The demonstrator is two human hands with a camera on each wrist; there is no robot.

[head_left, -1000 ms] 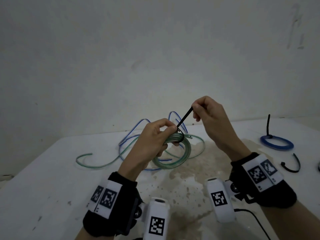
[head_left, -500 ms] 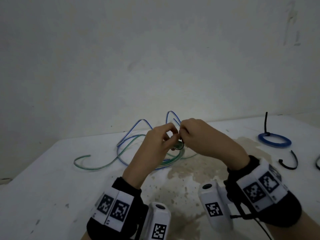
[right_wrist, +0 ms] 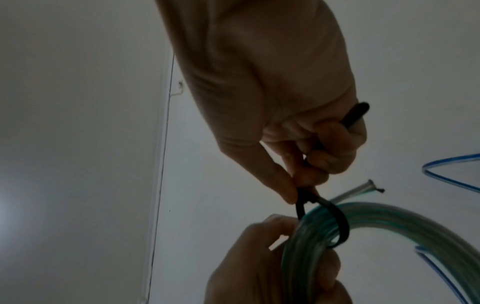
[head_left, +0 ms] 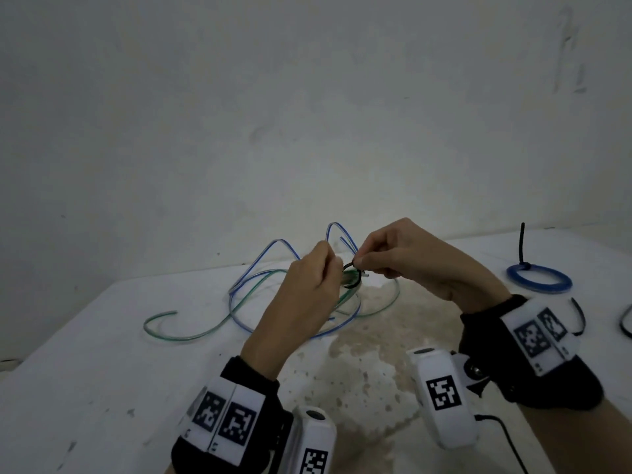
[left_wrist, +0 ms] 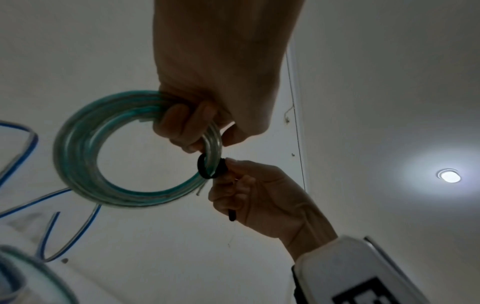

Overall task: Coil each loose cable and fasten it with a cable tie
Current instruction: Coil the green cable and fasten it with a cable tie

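Observation:
My left hand grips a coil of clear green cable, held up above the white table. A black cable tie loops round the coil just below my left fingers. My right hand pinches the tie where the loop closes, and the tie's tail runs back through its curled fingers. In the right wrist view the tie's loop sits loosely round the strands, with one cut cable end sticking out behind it.
A loose blue cable and a loose green cable sprawl on the table behind my hands. At the far right lies a tied blue coil, with spare black ties near it. A brownish stain marks the middle.
My right hand, which held the tie's tail stretched up and to the right, has come down to the coil and now pinches the tie beside my left fingers.

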